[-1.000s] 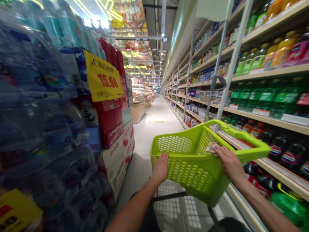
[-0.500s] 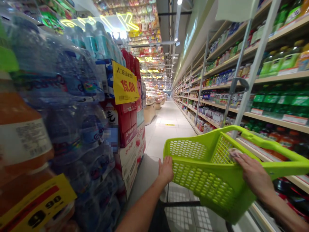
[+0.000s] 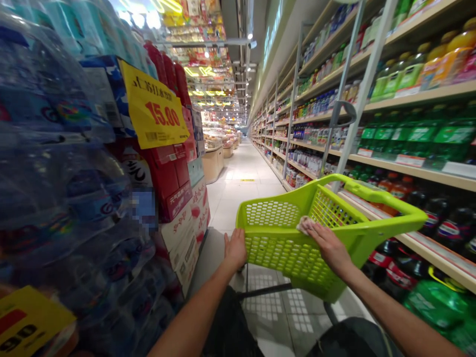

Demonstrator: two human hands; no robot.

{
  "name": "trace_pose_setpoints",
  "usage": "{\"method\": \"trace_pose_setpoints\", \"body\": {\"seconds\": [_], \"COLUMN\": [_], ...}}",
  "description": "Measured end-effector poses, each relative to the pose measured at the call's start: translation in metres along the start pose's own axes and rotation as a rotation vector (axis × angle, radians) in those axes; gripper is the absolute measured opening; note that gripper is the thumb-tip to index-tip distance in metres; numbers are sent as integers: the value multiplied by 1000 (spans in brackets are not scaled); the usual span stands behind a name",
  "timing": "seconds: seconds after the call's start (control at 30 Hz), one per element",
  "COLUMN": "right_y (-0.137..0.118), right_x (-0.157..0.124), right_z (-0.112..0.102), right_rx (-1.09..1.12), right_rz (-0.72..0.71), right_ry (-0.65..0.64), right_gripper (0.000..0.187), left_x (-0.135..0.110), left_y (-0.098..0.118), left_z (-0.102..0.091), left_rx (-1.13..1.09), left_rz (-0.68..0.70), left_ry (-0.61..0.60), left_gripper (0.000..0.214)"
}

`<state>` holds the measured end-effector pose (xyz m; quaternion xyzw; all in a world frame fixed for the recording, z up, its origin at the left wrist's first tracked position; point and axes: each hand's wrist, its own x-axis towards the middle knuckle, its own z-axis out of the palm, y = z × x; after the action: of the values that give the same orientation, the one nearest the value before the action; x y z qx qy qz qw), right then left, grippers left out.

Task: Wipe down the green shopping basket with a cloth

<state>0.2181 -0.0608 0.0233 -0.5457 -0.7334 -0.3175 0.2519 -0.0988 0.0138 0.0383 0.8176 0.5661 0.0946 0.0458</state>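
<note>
On the perforated plastic cart [image 3: 288, 258], the left hand [image 3: 235, 248] cups one corner, the right [image 3: 330, 246] grips crumpled cloth [image 3: 304, 224].

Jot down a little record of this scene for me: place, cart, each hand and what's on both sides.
Place: store aisle
Cart: green, perforated sides
Left hand: touching one end of the cart
Right hand: holding a cloth against the cart's rim
Left side: wrapped bottles, boxes, yellow sign reading 15.00
Right side: shelves of bottled drinks
</note>
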Motion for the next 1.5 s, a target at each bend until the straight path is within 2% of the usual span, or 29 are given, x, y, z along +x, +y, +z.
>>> {"method": "trace_pose_setpoints", "body": {"seconds": [0.13,0.23,0.3,0.4,0.5,0.6,0.73,0.83,0.93,1.07,1.13,1.23,1.33,1.4,1.5], "right_y": [11,3,-16,-59,-86,-77,-54,-63,-79,-76,-70,-73,-92,-102,-93], "right_x": [11,21,25,25,20,15,12,2,-19,-48,-57,-58,-45,-35,-28], "right_z": [10,22,31,43,42,31,20,12,-6,-27,-24,-6,11,16,17], "right_rx": [4,17,75,208,326,375,326,328,371,303,235,177,182,230,290], "right_rz": [64,168,191,148,96,81,186,204,200,325,315,280,325,285,196], "right_ry": [-31,-6,27,84,107,64,44,37,39,68,79,118,161,163,105], "right_gripper": [52,54,55,53,54,59,58,54,53,54,57,62,66,67,66], "left_x": [-1,-6,-13,-24,-25,-17,-13,-21,-24,-15,-12,-13,-16,-16,-9], "left_y": [7,18,29,43,45,34,33,49,59,50,45,50,62,65,56], "left_z": [2,5,7,8,5,3,11,18,17,7,6,11,16,15,12], "left_rx": [-4,-3,-2,-3,3,27,28,8,-4,20,16,-3,-1,7,33], "left_rz": [16,39,63,118,230,283,320,379,479,403,383,407,431,459,402], "left_ry": [19,37,48,55,30,-9,-32,-31,-49,-69,-77,-96,-115,-115,-100], "left_gripper": [57,57,57,55,51,51,50,50,52,53,53,55,60,59,58]}}
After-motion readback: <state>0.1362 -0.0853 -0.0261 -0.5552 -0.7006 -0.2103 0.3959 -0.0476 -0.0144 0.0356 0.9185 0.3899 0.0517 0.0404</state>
